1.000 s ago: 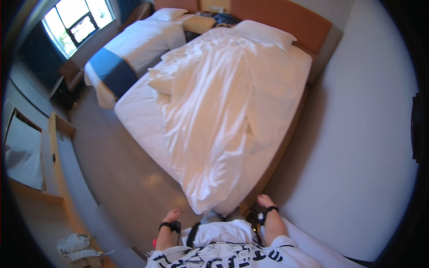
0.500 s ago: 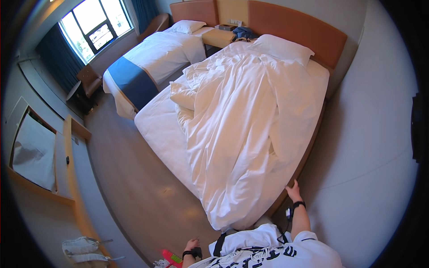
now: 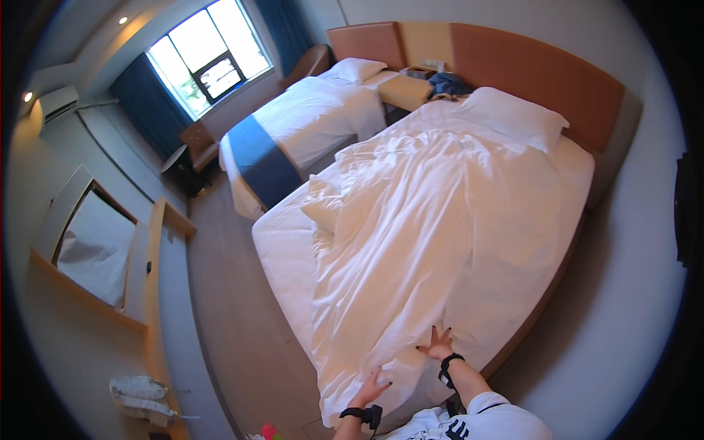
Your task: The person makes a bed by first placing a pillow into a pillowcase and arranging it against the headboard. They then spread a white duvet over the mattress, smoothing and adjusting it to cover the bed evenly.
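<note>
A rumpled white duvet (image 3: 396, 242) covers much of the near bed, its folds running lengthwise toward me. Over its near end, my left hand (image 3: 371, 387) is at the duvet with the fingers apart. Just to the right and a little farther in, my right hand (image 3: 438, 345) has its fingers spread over the cloth. Neither hand grips anything that I can see. Bare white mattress (image 3: 273, 246) shows along the bed's left side. At the head of this bed lies a white pillow (image 3: 513, 117) against the reddish-brown headboard (image 3: 543, 73).
Beyond stands a second bed with a blue runner (image 3: 260, 158). A nightstand (image 3: 405, 89) sits between the beds, with dark clothing (image 3: 449, 85) beside it. On the left are a wall mirror (image 3: 95, 246) and a wooden ledge (image 3: 155, 308) with a white bag (image 3: 138, 396).
Both hands have moved from beside the bed's near end up over the duvet. My right hand has come inward from the bed's right edge. The view has shifted, too.
</note>
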Motion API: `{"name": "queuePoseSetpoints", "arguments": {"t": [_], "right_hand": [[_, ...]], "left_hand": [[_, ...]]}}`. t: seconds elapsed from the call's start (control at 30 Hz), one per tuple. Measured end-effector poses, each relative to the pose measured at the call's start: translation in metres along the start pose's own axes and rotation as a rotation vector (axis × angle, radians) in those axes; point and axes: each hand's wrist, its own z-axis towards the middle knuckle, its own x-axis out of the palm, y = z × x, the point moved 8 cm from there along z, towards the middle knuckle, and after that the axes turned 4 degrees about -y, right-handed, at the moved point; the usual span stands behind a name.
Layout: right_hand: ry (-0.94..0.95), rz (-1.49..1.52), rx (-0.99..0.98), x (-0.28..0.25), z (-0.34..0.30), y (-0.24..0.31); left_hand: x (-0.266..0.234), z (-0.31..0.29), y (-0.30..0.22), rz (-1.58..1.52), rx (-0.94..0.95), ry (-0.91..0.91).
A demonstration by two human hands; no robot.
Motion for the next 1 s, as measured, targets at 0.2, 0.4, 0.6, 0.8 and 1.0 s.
{"name": "queuePoseSetpoints", "arguments": {"t": [0.2, 0.4, 0.6, 0.8, 1.0], "right_hand": [[0.088, -0.119, 0.039, 0.017, 0.008, -0.008], [0.182, -0.206, -0.072, 0.005, 0.020, -0.016], [0.182, -0.242, -0.324, -0.027, 0.014, -0.042], [0.021, -0.329, -0.064, -0.108, 0.009, -0.122], [-0.121, -0.048, 0.089, -0.176, 0.019, -0.150]], "left_hand": [[0.019, -0.034, 0.067, 0.112, -0.248, 0.062], [0.011, -0.076, 0.131, -0.041, -0.413, -0.148], [0.050, -0.069, 0.150, -0.139, -0.364, -0.112], [0.052, -0.064, 0.130, -0.152, -0.360, -0.137], [0.073, -0.044, 0.167, 0.159, -0.480, -0.108]]}}
